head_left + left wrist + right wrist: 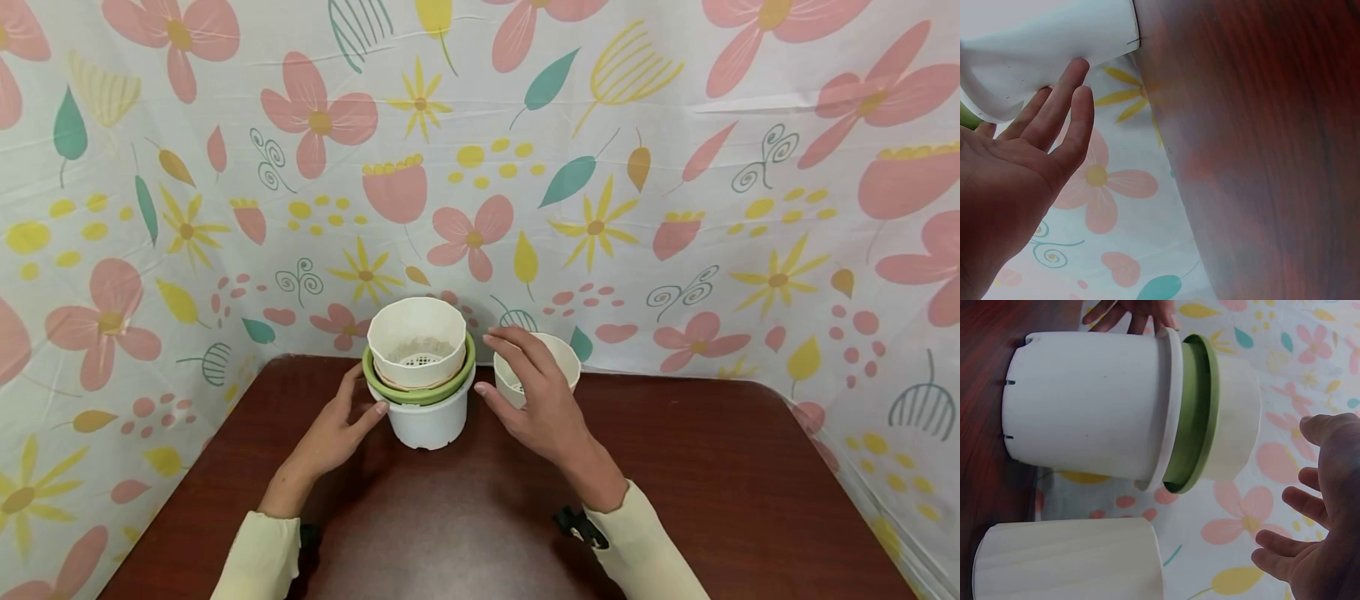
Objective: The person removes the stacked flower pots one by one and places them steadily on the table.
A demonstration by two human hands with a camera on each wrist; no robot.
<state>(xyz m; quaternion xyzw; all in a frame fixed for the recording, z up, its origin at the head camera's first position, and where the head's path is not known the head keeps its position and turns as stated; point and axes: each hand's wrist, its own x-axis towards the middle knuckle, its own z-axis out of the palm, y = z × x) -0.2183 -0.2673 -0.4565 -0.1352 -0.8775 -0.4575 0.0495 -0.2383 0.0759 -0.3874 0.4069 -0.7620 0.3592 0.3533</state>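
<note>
"Head view?"
"Stacked pots (420, 377) are standing against the spread left hand (330, 437); the loose pot (564, 362), beside the spread right hand (543, 407)."
"Left wrist?"
"Fingers (1062, 105) are touching the white pot (1054, 50); gentle bracing seems best."
"Right wrist?"
"That hand is hovering clear."

Pale glare clouds the glossy red-brown wooden tabletop (465, 533) near its front; behind it, white flower-printed fabric (480, 108) looks bright; the 2 wrist views are hazier.
</note>
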